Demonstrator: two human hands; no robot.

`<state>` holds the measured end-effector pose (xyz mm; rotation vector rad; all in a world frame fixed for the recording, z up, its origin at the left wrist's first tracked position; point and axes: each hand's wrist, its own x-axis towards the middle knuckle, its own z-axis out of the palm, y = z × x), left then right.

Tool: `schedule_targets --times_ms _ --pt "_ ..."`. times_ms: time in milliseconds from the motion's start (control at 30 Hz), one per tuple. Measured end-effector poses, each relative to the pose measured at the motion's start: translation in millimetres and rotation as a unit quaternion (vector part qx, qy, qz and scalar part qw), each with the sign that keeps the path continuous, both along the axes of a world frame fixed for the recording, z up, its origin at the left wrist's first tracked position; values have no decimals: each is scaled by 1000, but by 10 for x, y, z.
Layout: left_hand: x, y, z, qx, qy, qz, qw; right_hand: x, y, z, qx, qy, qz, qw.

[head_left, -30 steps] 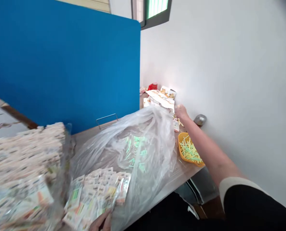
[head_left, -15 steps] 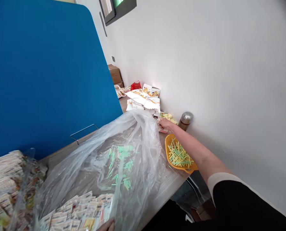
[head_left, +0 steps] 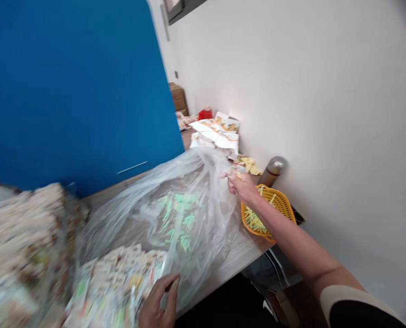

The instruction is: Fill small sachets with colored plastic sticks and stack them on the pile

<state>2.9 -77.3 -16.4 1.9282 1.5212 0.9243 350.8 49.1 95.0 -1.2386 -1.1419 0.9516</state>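
Observation:
A large clear plastic bag (head_left: 121, 205) is spread over the table, with light green sticks (head_left: 180, 218) showing through it. At the lower edge, my left hand (head_left: 159, 303) has its thumb and forefinger closed together at the bag's near edge. My right hand (head_left: 241, 184) reaches to the bag's far right corner, its forefinger pointing left and the other fingers curled in. What those fingers hold is blurred. Below my right forearm is a yellow basket (head_left: 285, 205) of yellow and green sticks (head_left: 254, 221). Many small printed packets (head_left: 121, 273) lie at the bag's near end.
A blue partition (head_left: 76, 91) stands along the left side. More stacked packets (head_left: 22, 228) fill the near left. A metal flask (head_left: 273, 171) stands by the wall, with printed white cartons (head_left: 215, 132) and a yellow cloth-like piece (head_left: 251, 165) behind the bag.
My right hand has drawn back from the items behind the bag, its forefinger now out. More of my left hand shows, higher up. The view has shifted, and the basket looks turned.

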Motion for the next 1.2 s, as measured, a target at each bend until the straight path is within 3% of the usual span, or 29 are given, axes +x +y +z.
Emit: schedule_targets --times_ms 133,200,300,367,467,567,667,767,900,967,1033,1100,1200 --pt "-51 -213 160 23 -23 28 999 -848 -379 -65 -37 68 103 992" --pt "-172 -333 131 24 -22 55 998 -1265 -475 -230 -52 11 158 986" --pt "-461 -579 21 19 -23 109 994 -1771 -547 -628 -50 -120 231 964" --pt "-710 -774 -60 15 -16 155 988 -1945 -574 -948 -71 -209 252 942" --pt "-1132 -1072 -172 3 9 241 970 -1936 -587 -1362 -100 -315 245 912" --pt "-1494 -1300 -257 -23 31 330 943 -1816 -572 -1538 -114 -327 235 908" --pt "-1624 -1323 -291 -25 35 368 929 -1843 -571 -1475 -106 -328 228 911" --pt "-1461 -1079 -273 9 22 328 944 -2029 -594 -1330 -81 -393 220 889" --pt "-1014 -596 -232 67 12 151 986 -2177 -662 -1159 -155 -587 242 756" --pt "-809 -393 -213 92 23 75 993 -2120 -735 -1050 -182 -613 259 724" --pt "-626 -201 -182 120 26 25 992 -1996 -828 -900 -172 -579 269 750" --pt "-415 4 -120 152 19 -25 988 -1821 -916 -717 -134 -515 245 810" --pt "36 281 22 182 6 -149 972 -1428 -970 -429 -62 -404 157 899"
